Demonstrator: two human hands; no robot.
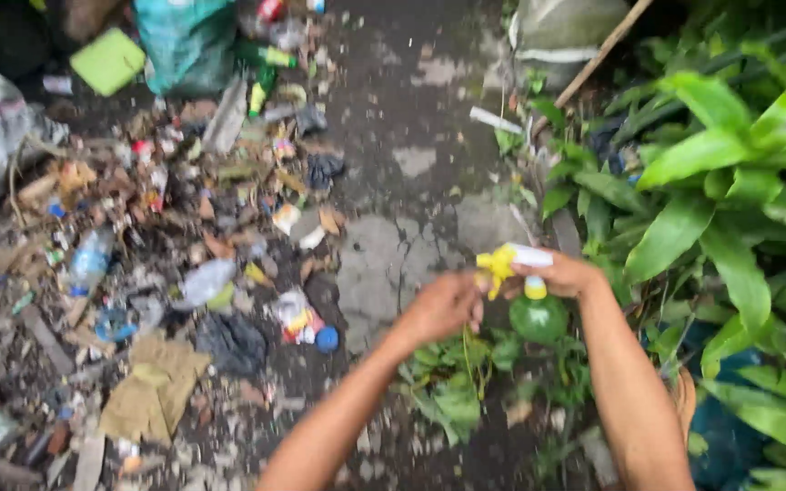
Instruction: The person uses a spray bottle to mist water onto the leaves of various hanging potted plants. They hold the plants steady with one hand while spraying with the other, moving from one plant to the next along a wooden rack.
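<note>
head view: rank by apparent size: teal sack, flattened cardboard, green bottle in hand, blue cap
1. teal sack, cut off by the top edge, so its full extent is unknown
2. flattened cardboard
3. green bottle, held near the right hand and closer to the camera, so its size may be overstated
4. blue cap

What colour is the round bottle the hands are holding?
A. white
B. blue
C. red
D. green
D: the bottle under the right hand is round and green, with a yellow neck; the left hand pulls a yellow strip at its top.
</note>
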